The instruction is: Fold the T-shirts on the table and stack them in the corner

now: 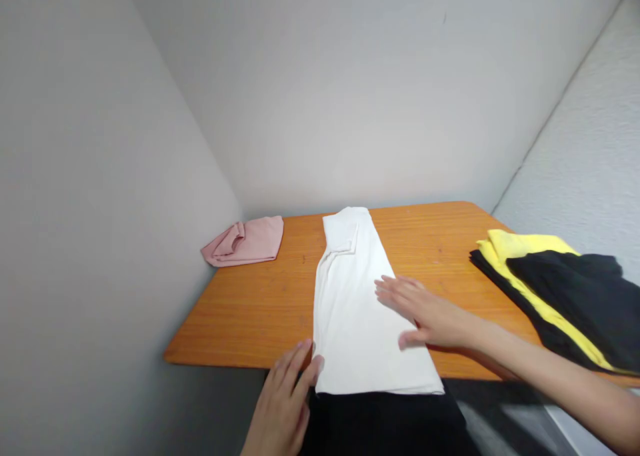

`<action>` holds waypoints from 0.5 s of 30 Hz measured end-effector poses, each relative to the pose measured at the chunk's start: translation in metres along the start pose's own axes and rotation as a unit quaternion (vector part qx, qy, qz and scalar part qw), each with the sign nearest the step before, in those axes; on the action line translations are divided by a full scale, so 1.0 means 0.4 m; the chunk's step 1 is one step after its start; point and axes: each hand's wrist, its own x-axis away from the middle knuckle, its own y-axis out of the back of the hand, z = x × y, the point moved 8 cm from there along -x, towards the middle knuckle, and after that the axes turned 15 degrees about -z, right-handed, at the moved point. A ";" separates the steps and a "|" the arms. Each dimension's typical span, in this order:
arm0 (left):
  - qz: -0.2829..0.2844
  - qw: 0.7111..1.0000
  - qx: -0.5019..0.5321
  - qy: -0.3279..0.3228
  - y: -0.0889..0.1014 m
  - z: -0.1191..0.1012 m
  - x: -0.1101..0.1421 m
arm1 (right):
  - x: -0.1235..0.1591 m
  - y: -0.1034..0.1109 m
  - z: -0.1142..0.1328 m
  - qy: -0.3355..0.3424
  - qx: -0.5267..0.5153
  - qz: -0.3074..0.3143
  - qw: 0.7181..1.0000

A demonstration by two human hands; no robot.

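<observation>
Fingers [395, 289] of the right hand [433, 319] are resting flat on one white shirt [360, 323], spread slightly apart, with the thumb standing well apart from them near the shirt's right edge. They are not clamped on anything. Fingers of the left hand [283, 403] are also slightly apart, their tips touching the shirt's left edge near its lower corner at about 7 o'clock, without gripping it.

The shirt is lying folded lengthwise as one long strip in the middle of an orange wood-grain table [250, 316], its far end reaching almost to the table's back edge at 12 o'clock. Its near end is lying at the table's front edge, above a dark cloth [385, 426] at 6 o'clock; what that cloth is, the view is not showing.

One pink cloth [245, 241] is sitting bunched in the far left corner at 10 o'clock, well apart from the shirt. At 3 o'clock, one yellow garment [520, 248] is lying in a pile with black clothing [565, 296] on and under it; the number of black pieces cannot be told. Three grey walls [325, 96] are enclosing the table.
</observation>
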 end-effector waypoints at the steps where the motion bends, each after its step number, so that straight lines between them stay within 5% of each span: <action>1: 0.006 0.999 -0.014 -0.046 -0.009 -0.010 0.004 | 0.058 0.005 0.028 0.007 -0.012 0.017 1.000; 5: -0.040 0.992 -0.020 -0.115 -0.040 -0.025 -0.016 | 0.209 -0.016 0.092 -0.021 -0.004 0.026 0.999; 11: -0.177 0.973 0.070 -0.133 0.015 -0.057 -0.063 | 0.241 0.002 0.149 0.024 0.063 -0.137 0.988; 15: -0.173 0.960 0.219 0.005 0.113 -0.049 -0.082 | 0.254 0.095 0.191 -0.012 -0.033 -0.220 0.975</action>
